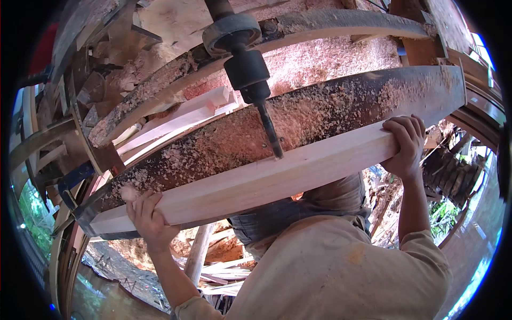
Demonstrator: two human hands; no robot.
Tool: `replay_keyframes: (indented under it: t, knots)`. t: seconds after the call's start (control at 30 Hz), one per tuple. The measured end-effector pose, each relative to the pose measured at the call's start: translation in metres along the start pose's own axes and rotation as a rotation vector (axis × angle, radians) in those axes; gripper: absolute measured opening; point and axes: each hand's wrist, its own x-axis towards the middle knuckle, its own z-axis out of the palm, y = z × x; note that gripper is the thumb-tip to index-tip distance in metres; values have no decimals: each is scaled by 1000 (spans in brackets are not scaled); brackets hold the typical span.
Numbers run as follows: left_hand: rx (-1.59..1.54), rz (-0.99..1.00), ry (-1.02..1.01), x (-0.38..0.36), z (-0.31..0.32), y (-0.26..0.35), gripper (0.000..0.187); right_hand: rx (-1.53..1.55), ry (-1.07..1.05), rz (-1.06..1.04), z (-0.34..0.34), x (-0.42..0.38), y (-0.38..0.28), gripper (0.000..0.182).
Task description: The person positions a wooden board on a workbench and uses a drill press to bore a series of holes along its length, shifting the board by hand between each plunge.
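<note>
A long, pale squared wooden beam [256, 184] lies along the near edge of a dark bench board [346, 98] strewn with wood shavings. Near its left end, my left hand [149, 218] is closed over the near edge, fingers on the top face. My right hand [405, 144] grips the other end, with the fingers curled over its top. Between the hands a drill bit [271, 130] points down from a dark chuck [248, 69]. Its tip overlaps the far edge of the beam in this view.
Behind the bench runs a curved wooden rail [341, 24], with pinkish sawdust [314, 61] heaped beyond it. Pale wood pieces [176, 120] lie at the back left. Scrap wood and offcuts [226, 266] cover the ground below.
</note>
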Motion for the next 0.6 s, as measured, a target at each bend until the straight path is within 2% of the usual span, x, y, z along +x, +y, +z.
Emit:
replay_keyframes:
  t: [0.53, 0.6]
  knots:
    - [-13, -3, 32, 14, 0, -2, 38, 1, 12, -25, 3, 16, 3, 53]
    - [15, 9, -13, 17, -2, -5, 49, -13, -8, 1, 1, 22, -3, 53]
